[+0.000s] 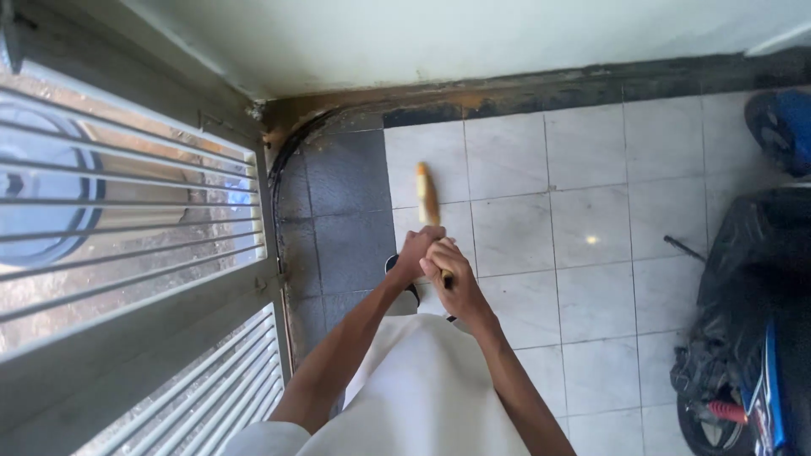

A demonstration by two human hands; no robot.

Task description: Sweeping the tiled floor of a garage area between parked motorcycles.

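- While both hands were closed on one wooden handle (428, 196), the left hand (416, 251) sat just beside the right hand (446, 272), slightly farther up the stick, and the two were touching.
- Fingers (433, 250) of both hands were wrapped tight round the handle, not spread; nothing else was held.
- Beyond the fingers the handle ran out over the pale tiled floor (583, 236), its far end blurred; I could not tell what kind of head it carried, as that end was hidden below the hands.
- To my eye the stroke would go better with the hands set a little apart on the stick, giving more leverage and a steadier, low sweep along the tiles.
- Care seemed due near the dark corner (338, 203) to the left of the fingers, where the grimy skirting (524, 89) met the barred gate (135, 219).
- Well to the right of the fingers stood a parked motorbike (752, 338), close enough that a wide swing might catch it.
- Count: two hands, one handle, one gate, one motorbike, and one dark shoe (395, 268) just beneath the fingers.
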